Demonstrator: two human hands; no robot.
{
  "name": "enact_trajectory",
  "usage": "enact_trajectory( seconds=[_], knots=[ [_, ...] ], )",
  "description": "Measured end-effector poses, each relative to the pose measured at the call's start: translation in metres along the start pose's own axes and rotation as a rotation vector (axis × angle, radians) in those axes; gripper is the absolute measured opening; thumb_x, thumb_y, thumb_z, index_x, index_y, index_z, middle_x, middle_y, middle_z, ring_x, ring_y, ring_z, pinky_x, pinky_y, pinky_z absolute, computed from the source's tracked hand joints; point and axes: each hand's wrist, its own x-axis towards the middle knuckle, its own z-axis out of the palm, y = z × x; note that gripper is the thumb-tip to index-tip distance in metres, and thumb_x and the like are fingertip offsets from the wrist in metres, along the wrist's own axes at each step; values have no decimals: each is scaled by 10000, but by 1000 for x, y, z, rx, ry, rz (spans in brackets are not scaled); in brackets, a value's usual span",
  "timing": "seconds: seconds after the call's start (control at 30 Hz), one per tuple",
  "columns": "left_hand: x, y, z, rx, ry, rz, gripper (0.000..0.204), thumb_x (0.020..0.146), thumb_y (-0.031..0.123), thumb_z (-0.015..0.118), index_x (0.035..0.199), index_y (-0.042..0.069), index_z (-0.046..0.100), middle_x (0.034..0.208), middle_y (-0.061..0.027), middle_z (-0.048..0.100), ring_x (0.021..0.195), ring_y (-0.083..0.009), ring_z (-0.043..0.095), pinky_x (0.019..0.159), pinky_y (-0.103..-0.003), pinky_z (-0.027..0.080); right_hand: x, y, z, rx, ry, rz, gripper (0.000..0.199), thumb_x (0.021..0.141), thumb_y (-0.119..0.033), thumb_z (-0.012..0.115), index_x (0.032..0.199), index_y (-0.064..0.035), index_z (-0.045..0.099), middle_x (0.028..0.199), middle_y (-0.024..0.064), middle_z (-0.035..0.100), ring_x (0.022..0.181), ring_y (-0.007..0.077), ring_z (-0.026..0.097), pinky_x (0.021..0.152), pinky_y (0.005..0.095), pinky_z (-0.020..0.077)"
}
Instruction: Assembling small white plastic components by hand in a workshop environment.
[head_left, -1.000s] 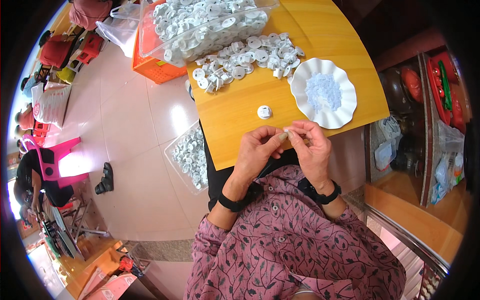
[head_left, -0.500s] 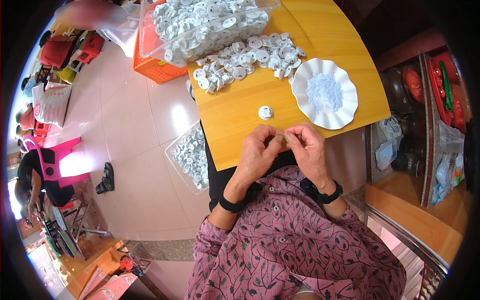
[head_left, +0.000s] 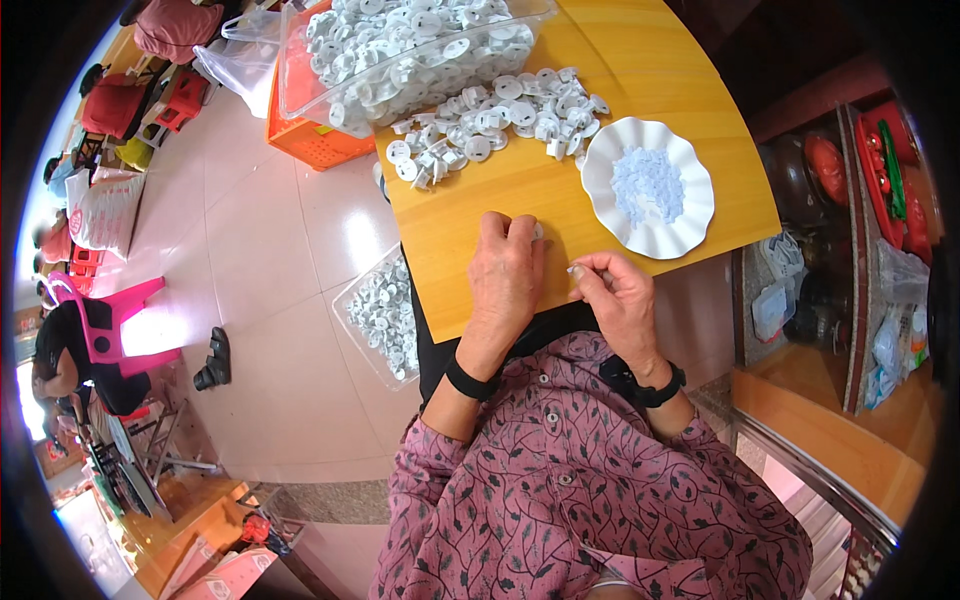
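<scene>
My left hand (head_left: 503, 272) reaches over the yellow table, its fingers closed around a small white round plastic part (head_left: 538, 232), most of which they hide. To its right, my right hand (head_left: 620, 292) pinches a tiny pale piece (head_left: 573, 269) between thumb and forefinger. Beyond my right hand stands a white scalloped plate (head_left: 699, 228) bearing a heap of small pale-blue pieces (head_left: 645, 180). A loose pile of white round plastic parts (head_left: 490, 122) lies farther back on the table (head_left: 440, 265).
At the back left, a clear bin (head_left: 400, 98) full of white parts sits over an orange crate (head_left: 320, 148). On the floor left of the table is a clear tray (head_left: 385, 315) of more parts. Shelves (head_left: 850, 260) stand at right; a pink chair (head_left: 105, 325) and a person are far left.
My hands were together at the table's near edge and have separated. My left hand has moved forward and taken hold of the white round part; my right hand has stayed near its place.
</scene>
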Motion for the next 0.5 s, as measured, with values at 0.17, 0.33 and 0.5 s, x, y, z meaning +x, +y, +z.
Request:
enact_trajectory(
  seconds=[0.17,0.33,0.5],
  knots=[
    [-3,-11,4,-195,56,-20,238,845,88,732,1050,20,632,974,-140,587,793,-296,642,661,-386,532,1,0,-4,-27,16,-64,64,931,-34,669,960,22,682,828,9,645,689,54,599,629,207,486],
    [-8,-17,-8,-1094,-252,-453,195,937,91,689,1099,-2,631,1010,-86,650,811,-163,640,670,-293,532,1,-11,-3,-30,23,-178,46,918,-20,694,953,9,703,930,10,605,777,57,558,692,207,465],
    [-18,-17,-9,-1853,-369,-475,221,1004,88,603,1199,-13,610,1067,-84,661,863,-150,643,730,-251,540,1,-20,2,54,44,-238,71,910,-4,704,980,5,717,992,41,592,862,86,576,756,217,476]
  ],
)
